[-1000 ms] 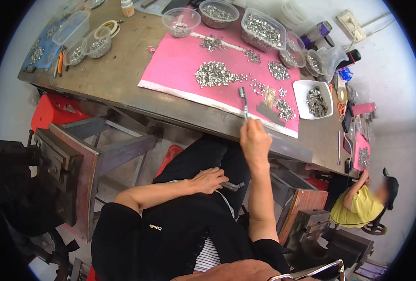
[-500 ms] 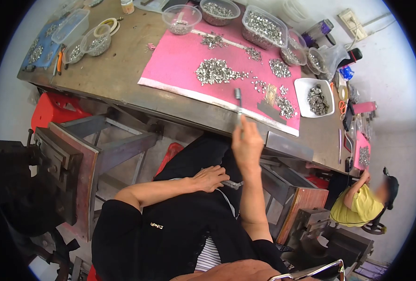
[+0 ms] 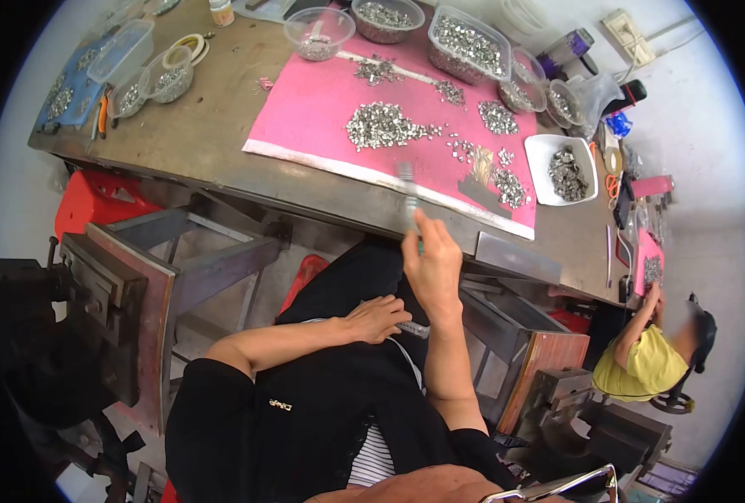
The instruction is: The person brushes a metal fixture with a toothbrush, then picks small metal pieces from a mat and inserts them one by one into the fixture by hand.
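Observation:
My right hand point(image 3: 433, 261) is closed round the handle of a toothbrush point(image 3: 409, 194). Its head, blurred by motion, is over the front edge of the pink mat point(image 3: 305, 115). Low in my lap, my left hand point(image 3: 376, 319) is closed on a grey metal piece point(image 3: 414, 329), whose end sticks out past the fingers. On the mat lie a large pile of small metal parts point(image 3: 379, 126), smaller piles around it, and some thin pins point(image 3: 483, 164) beside a flat grey strip point(image 3: 479, 194).
Clear tubs of parts point(image 3: 468, 46) line the mat's back edge. A white tray point(image 3: 562, 170) sits to its right. Vises point(image 3: 104, 298) stand left and right. Another person point(image 3: 645, 360) in yellow sits at the far right. A red stool point(image 3: 100, 201) is under the table.
My right hand has moved left and a little down with the toothbrush, from above the mat to its front edge. My left hand stays in my lap; the metal piece has tilted slightly.

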Tool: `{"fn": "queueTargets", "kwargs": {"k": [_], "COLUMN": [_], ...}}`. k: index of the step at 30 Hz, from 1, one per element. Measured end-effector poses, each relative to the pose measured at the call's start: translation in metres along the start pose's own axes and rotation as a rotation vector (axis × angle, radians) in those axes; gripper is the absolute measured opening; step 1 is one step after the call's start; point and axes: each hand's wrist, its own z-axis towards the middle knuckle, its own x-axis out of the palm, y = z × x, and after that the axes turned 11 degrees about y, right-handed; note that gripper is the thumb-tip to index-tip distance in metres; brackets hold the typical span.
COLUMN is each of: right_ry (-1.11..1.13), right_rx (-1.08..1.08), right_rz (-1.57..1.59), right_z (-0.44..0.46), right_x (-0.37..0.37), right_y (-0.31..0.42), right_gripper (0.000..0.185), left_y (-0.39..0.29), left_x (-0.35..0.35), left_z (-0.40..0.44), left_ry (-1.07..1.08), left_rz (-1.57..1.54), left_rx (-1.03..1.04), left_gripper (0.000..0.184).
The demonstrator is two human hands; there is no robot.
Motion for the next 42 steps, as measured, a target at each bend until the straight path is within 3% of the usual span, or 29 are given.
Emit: {"fn": "queueTargets", "kwargs": {"k": [1, 2, 3, 6, 9, 11, 13, 15, 17, 21, 25, 26, 27, 28, 29, 30, 31, 33, 34, 35, 37, 42], "right_ry": [0.067, 0.304, 0.231, 0.050, -0.126, -0.123, 0.067, 0.283, -0.128, -0.212, -0.247, -0.135, 0.127, 0.174, 0.185, 0.136, 0.087, -0.091, -0.135, -0.143, -0.236, -0.314], "right_rx": [-0.104, 0.025, 0.010, 0.045, 0.094, 0.094, -0.054, 0.045, -0.119, 0.170, 0.158, 0.065, 0.070, -0.099, -0.136, -0.075, -0.012, -0.012, 0.022, 0.143, 0.179, 0.277], "right_rz": [0.209, 0.586, 0.518, 0.373, -0.052, -0.142, 0.245, 0.586, 0.194, -0.057, -0.126, 0.002, 0.331, 0.504, 0.453, 0.473, 0.494, 0.274, 0.207, 0.179, -0.033, -0.192], "right_z": [0.005, 0.003, 0.004, 0.000, -0.002, 0.000, 0.007, 0.008, 0.007, -0.021, -0.024, -0.021, -0.017, -0.015, -0.014, -0.016, -0.019, -0.030, -0.038, -0.050, -0.066, -0.103], "right_x": [0.001, 0.006, 0.009, 0.010, -0.012, 0.003, 0.010, 0.010, 0.013, -0.019, 0.000, 0.009, 0.011, 0.032, 0.031, 0.029, 0.027, 0.017, 0.009, 0.000, -0.009, -0.004], "right_y": [0.003, 0.015, 0.016, 0.005, -0.004, -0.015, 0.000, 0.023, 0.009, -0.028, -0.034, -0.025, -0.001, 0.006, 0.022, 0.024, 0.025, 0.005, -0.005, -0.009, -0.017, -0.031], "right_gripper": [0.026, 0.023, 0.023, 0.026, 0.027, 0.027, 0.027, 0.028, 0.027, 0.027, 0.027, 0.028, 0.029, 0.030, 0.030, 0.030, 0.029, 0.027, 0.027, 0.030, 0.033, 0.035], "left_y": [-0.001, -0.002, 0.000, 0.004, -0.001, -0.001, 0.003, 0.006, 0.006, 0.001, -0.006, -0.008, -0.007, -0.002, 0.004, 0.006, 0.006, 0.004, -0.002, -0.005, -0.010, -0.009], "left_x": [0.002, 0.005, 0.006, 0.010, -0.001, 0.002, 0.007, 0.010, 0.011, 0.001, -0.004, -0.004, 0.000, 0.005, 0.009, 0.009, 0.010, 0.010, 0.003, -0.001, -0.003, 0.002], "left_z": [0.000, 0.000, 0.000, 0.001, -0.004, -0.002, 0.001, 0.000, 0.000, -0.004, -0.003, -0.003, -0.003, -0.002, -0.001, -0.001, -0.002, -0.001, -0.004, -0.004, -0.004, -0.008], "left_ry": [-0.097, -0.193, -0.288, -0.298, -0.146, -0.160, -0.214, -0.242, -0.274, -0.162, -0.169, -0.156, -0.172, -0.185, -0.199, -0.119, -0.176, -0.293, -0.254, -0.224, -0.162, -0.207], "left_rz": [0.021, 0.045, 0.073, 0.072, 0.018, 0.039, 0.087, 0.102, 0.081, 0.022, 0.029, 0.027, -0.006, -0.035, -0.064, -0.059, -0.038, 0.001, 0.014, 0.015, 0.014, 0.019], "left_rx": [0.066, 0.132, 0.199, 0.172, 0.064, 0.097, 0.160, 0.172, 0.168, 0.077, 0.081, 0.065, 0.077, 0.091, 0.108, 0.048, 0.089, 0.175, 0.122, 0.114, 0.095, 0.159], "left_gripper": [0.038, 0.038, 0.038, 0.038, 0.038, 0.037, 0.036, 0.038, 0.038, 0.040, 0.035, 0.033, 0.034, 0.035, 0.036, 0.039, 0.038, 0.038, 0.037, 0.038, 0.039, 0.040]}}
